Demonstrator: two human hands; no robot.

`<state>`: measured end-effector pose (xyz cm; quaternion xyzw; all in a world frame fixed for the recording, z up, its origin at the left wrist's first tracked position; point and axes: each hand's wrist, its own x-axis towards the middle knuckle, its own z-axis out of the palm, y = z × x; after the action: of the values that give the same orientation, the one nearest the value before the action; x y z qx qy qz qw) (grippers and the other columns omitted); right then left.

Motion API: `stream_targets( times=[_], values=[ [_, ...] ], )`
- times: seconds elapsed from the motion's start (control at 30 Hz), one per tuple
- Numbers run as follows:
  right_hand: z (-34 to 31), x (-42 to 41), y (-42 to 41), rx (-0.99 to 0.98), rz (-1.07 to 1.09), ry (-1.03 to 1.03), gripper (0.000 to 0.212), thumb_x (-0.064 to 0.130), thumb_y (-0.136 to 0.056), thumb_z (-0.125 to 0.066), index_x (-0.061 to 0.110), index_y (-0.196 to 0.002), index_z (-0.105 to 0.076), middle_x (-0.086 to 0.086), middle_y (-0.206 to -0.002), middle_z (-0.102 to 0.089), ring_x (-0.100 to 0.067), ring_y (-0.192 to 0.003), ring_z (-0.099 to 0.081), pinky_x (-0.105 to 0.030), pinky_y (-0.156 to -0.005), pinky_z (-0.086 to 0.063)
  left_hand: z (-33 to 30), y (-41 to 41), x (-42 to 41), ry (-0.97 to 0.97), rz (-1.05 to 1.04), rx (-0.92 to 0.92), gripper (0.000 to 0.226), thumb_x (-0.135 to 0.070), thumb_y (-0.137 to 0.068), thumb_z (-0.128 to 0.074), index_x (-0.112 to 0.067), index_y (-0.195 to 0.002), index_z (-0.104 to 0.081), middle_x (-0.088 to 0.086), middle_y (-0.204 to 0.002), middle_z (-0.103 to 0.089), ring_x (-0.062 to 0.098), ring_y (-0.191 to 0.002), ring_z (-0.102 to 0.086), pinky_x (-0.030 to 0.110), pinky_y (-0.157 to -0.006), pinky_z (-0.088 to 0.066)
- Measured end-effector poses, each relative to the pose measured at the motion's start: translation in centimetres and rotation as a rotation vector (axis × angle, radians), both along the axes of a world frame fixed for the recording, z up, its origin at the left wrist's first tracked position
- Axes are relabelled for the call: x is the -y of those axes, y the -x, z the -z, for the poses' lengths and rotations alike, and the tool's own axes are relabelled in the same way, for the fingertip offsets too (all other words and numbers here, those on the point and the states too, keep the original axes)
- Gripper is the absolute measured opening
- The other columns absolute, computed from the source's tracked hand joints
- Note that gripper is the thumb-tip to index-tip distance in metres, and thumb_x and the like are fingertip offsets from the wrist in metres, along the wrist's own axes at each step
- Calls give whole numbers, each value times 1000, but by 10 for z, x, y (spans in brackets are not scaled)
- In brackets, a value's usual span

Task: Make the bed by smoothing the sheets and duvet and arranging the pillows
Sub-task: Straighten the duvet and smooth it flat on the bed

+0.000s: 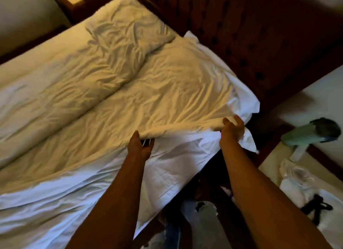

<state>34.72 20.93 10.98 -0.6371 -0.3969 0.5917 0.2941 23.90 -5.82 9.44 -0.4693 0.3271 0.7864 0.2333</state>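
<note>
Gripping the near edge of the white duvet (167,92), my left hand (141,146) and right hand (232,131) each curl their fingers round a fold of it and hold it raised above the sheet (92,183) at the bed's near side. A second duvet (65,81) lies crumpled along the far side, both reaching toward the dark headboard (259,35) at the bed's top edge

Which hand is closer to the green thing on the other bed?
The right hand. It grips the duvet edge on the side facing the green thing. The left hand grips the same edge farther away from it.
</note>
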Motion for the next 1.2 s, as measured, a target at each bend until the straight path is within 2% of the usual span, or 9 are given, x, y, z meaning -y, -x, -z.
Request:
stream_targets(
  times=[0.13, 0.33, 0.47, 0.53, 0.67, 0.73, 0.97, 1.13, 1.2],
  values=[
    [-36, -26, 57, 118, -208, -321, 31, 11, -87, -66, 19, -118, -67, -6, -120, -68, -29, -105, -65, -29, -82, -51, -10, 44, -20, 54, 12, -40, 45, -28, -103, -59, -7, -142, -51, 11, -103, -60, 27, -90, -60, 39, -86, -52],
    [-71, -67, 185, 79, -519, -513, 27, 0, -82, -60, 11, -105, -68, -14, -113, -69, -31, -105, -63, -29, -83, -45, -19, 129, -49, 206, -48, -102, 45, -22, -105, -54, -6, -146, -47, 15, -140, -56, 31, -126, -57, 40, -91, -54],
    [-108, -90, 287, -308, -960, -456, 56, -4, -90, -61, 7, -144, -50, -10, -146, -53, -24, -134, -51, -35, -110, -46, -34, 207, -56, 235, 161, -502, 51, -30, -105, -43, -12, -153, -36, 14, -154, -44, 28, -143, -43, 43, -114, -39],
    [-111, -97, 310, -321, -1041, -399, 60, -8, -91, -57, 4, -149, -44, -13, -150, -48, -23, -135, -49, -33, -109, -45, -51, 222, -74, 250, 222, -546, 48, -27, -109, -38, -17, -156, -34, 9, -160, -39, 26, -147, -38, 46, -119, -33],
    [-68, -103, 286, -232, -1014, -284, 39, 3, -89, -57, 12, -127, -64, -4, -104, -69, -23, -90, -64, -43, -80, -53, -57, 227, -124, 320, 533, -543, 40, -21, -108, -48, -12, -147, -46, 12, -140, -61, 29, -123, -61, 47, -103, -47],
    [-39, -111, 263, -112, -1015, -250, 31, 6, -89, -57, 27, -110, -70, 0, -96, -72, -25, -88, -68, -52, -83, -59, -49, 229, -147, 359, 685, -523, 37, -23, -107, -50, -13, -143, -52, 9, -130, -66, 25, -111, -66, 46, -100, -49],
    [18, -144, 222, 138, -962, -220, 27, 9, -97, -55, 34, -98, -66, -6, -103, -73, -30, -95, -70, -51, -84, -60, 8, 280, -227, 569, 871, -548, 30, -22, -105, -54, -14, -133, -61, 9, -119, -65, 26, -99, -67, 40, -81, -53],
    [71, -172, 244, 271, -885, -344, 30, 4, -99, -53, 15, -124, -66, -9, -124, -65, -28, -114, -62, -31, -85, -48, 75, 357, -277, 1034, 990, -679, 36, -34, -103, -52, -15, -131, -65, 15, -132, -65, 37, -121, -60, 47, -106, -47],
    [91, -178, 256, 324, -860, -362, 36, 4, -98, -56, 13, -133, -61, -12, -136, -56, -31, -122, -58, -35, -93, -49, 97, 387, -295, 1175, 1041, -732, 38, -33, -105, -47, -11, -129, -66, 19, -133, -64, 40, -126, -55, 45, -109, -42]
  ],
)
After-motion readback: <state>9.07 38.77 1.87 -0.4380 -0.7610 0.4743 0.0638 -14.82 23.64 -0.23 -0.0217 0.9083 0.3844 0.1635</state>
